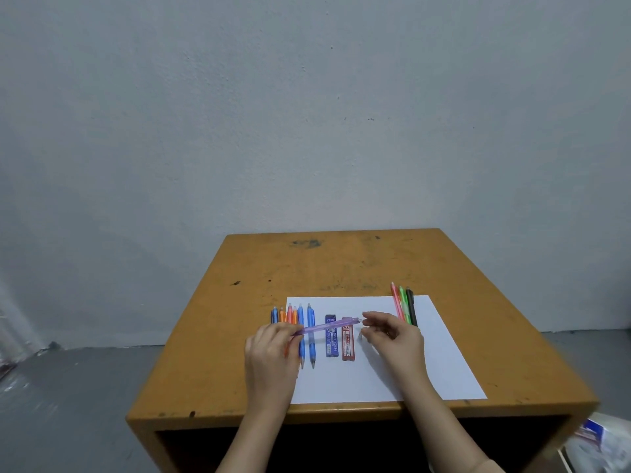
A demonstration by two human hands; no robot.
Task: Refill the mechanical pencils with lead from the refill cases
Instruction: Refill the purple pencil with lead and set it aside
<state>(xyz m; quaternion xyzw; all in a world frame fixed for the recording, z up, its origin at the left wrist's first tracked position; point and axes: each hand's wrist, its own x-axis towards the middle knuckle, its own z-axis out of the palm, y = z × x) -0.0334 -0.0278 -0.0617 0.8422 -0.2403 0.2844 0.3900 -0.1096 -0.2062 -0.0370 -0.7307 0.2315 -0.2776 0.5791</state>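
Observation:
My left hand (pixel 269 349) grips the lower end of a purple mechanical pencil (pixel 327 326), held slanted above the white paper (pixel 403 370). My right hand (pixel 392 332) is at the pencil's upper end, with its fingertips at the cap; whether they pinch it I cannot tell. Under the pencil lie a blue refill case (pixel 331 336) and a red refill case (pixel 348 341), side by side. A row of blue and orange pencils (pixel 300 319) lies at the paper's left edge, partly hidden by my left hand. Pink, green and black pencils (pixel 404 303) lie at the paper's top right.
The paper sits on a worn orange wooden table (pixel 341 264) against a grey wall. Below the front edge of the table is a dark opening. Plastic packaging (pixel 597 442) lies on the floor at the lower right.

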